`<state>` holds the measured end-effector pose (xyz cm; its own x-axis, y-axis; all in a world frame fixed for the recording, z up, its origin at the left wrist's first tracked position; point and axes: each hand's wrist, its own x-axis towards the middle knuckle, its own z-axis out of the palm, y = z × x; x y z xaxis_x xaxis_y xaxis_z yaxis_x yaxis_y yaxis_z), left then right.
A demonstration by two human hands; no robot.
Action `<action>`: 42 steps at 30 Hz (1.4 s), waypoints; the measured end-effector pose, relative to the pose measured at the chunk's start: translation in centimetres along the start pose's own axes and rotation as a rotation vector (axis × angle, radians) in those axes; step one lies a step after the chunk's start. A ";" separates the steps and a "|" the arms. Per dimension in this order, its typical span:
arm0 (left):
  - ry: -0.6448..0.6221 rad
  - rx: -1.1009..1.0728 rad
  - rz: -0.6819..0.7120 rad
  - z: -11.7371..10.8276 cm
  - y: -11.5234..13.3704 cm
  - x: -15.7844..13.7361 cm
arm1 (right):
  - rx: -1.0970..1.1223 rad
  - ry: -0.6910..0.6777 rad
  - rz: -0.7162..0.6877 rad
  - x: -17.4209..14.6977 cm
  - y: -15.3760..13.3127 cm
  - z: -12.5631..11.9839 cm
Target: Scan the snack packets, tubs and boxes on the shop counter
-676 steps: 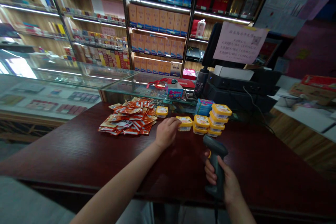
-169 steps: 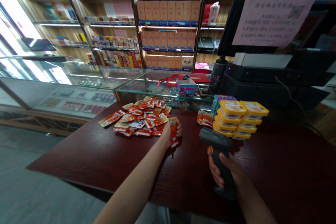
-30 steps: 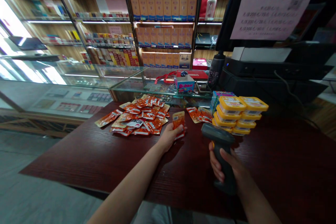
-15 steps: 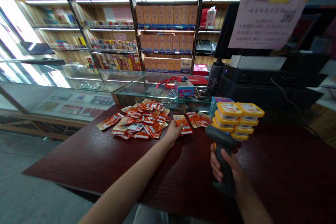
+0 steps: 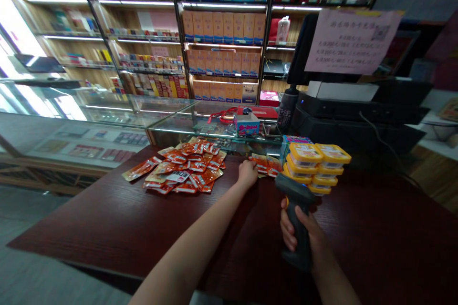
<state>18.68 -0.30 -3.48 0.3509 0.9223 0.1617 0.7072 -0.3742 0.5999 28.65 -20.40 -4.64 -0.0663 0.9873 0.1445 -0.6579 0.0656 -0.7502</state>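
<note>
Much seems left, with a heap of shiny orange-and-cream foil packets point(image 5: 188, 167) left of centre and a small group apparently done point(image 5: 274, 167) right of centre by the left grip point(image 5: 247, 175), its hold unclear, while the right grip point(image 5: 314, 234) clasps a dark-grey plastic handheld scanner point(image 5: 300, 237).

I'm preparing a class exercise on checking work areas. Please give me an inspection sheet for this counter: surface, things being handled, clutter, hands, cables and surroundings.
Surface: dark reddish wooden table, glossy.
Things being handled: handheld scanner; large loose pile of orange packets; smaller packet group; yellow-lidded tubs in adjoining stacks.
Clutter: open pink-and-blue box and red strap on the glass case.
Hands: left hand at the smaller group's left edge, grip hidden; right hand grips the scanner.
Cables: one pale cable hanging across the black equipment.
Surroundings: lit shelves of boxes behind; monitor bearing a handwritten pink sign.
</note>
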 end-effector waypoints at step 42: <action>0.320 0.705 -0.124 -12.7 -8.1 -7.4 | -0.016 0.087 0.058 -0.7 -0.5 1.2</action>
<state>2.52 -2.87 0.44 0.1258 0.9043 0.4079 0.9900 -0.1406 0.0065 28.19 -21.33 -3.59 -0.0375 0.9983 0.0444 -0.6428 0.0099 -0.7660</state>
